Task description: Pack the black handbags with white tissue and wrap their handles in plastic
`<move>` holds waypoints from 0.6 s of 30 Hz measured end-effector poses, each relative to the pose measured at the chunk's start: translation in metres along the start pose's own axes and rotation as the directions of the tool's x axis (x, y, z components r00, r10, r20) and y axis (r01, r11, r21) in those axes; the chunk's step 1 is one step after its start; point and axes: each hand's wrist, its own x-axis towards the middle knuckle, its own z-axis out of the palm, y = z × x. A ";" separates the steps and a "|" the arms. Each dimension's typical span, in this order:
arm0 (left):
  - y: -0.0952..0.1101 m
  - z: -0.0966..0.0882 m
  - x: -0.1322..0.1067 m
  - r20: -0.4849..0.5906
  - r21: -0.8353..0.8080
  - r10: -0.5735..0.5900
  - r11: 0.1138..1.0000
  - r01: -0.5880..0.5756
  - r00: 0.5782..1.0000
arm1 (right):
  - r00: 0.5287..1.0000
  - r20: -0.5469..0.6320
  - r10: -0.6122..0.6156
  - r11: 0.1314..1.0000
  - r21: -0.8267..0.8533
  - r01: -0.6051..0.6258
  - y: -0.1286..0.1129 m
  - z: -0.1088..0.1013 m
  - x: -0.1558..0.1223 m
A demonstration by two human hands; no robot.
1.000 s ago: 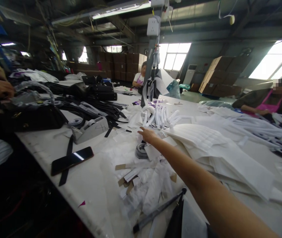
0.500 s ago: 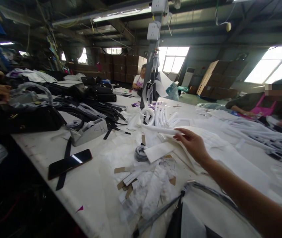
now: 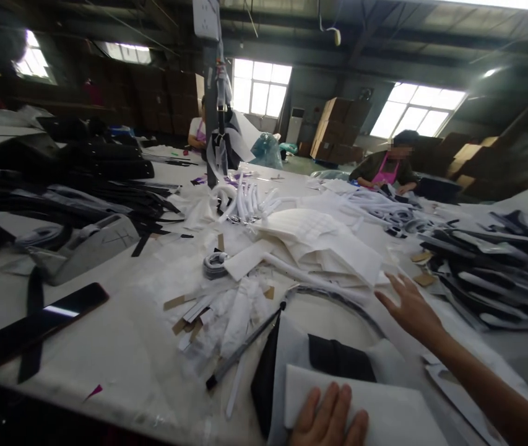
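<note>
My left hand (image 3: 331, 415) rests flat with fingers extended on a white sheet (image 3: 361, 396) at the bottom centre. Under the sheet lies a black handbag (image 3: 264, 378), its arched handle (image 3: 324, 294) wrapped in clear film and a strap trailing to the left. My right hand (image 3: 410, 310) is open, fingers spread, over the table to the right of the handle. Close by on its left, a long white padded strip (image 3: 301, 272) lies beside a stack of thin white sheets (image 3: 310, 229).
A phone (image 3: 45, 322) and grey tape dispenser (image 3: 87, 248) sit on the left. Paper and plastic scraps (image 3: 226, 316) lie near a small coil (image 3: 215, 265). Black straps (image 3: 119, 192) and wrapped handles (image 3: 500, 266) flank the table. A co-worker (image 3: 389, 167) works across it.
The view has turned right. My right hand has let go of the white padded strip, which now lies on the table, and moved nearer. My left hand has come into view.
</note>
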 end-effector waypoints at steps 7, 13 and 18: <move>-0.023 -0.049 0.028 0.476 -0.048 0.247 0.966 -0.256 0.844 | 0.848 0.361 -0.389 0.921 0.113 0.374 -0.061 0.056 0.020; -0.022 -0.063 0.040 0.655 -0.086 0.245 0.964 -0.252 0.715 | 0.802 0.506 -0.317 0.948 0.140 0.287 -0.081 0.099 0.033; -0.019 -0.067 0.042 0.712 -0.082 0.226 0.967 -0.241 0.665 | 0.816 0.507 -0.277 0.958 0.205 0.198 -0.089 0.083 0.045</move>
